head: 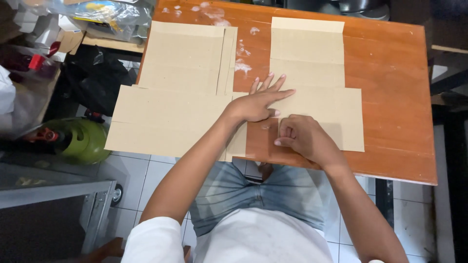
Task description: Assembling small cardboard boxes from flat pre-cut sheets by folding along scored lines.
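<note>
Two flat brown cardboard box blanks lie on an orange-brown wooden table (395,73). The left cardboard blank (180,92) overhangs the table's left and front edges. The right cardboard blank (312,83) lies in the table's middle. My left hand (258,102) rests flat with fingers spread on the right blank near its lower left edge. My right hand (300,136) is curled, its fingertips pinching or pressing that blank's lower left corner edge, just below my left hand. What the fingertips grip is partly hidden.
White smears mark the table's far end (214,13). A green gas cylinder (80,139) stands on the tiled floor at left, with a black bag (97,78) and cluttered shelves behind it. A grey metal cart (53,195) is at lower left. A dark frame (451,87) stands right.
</note>
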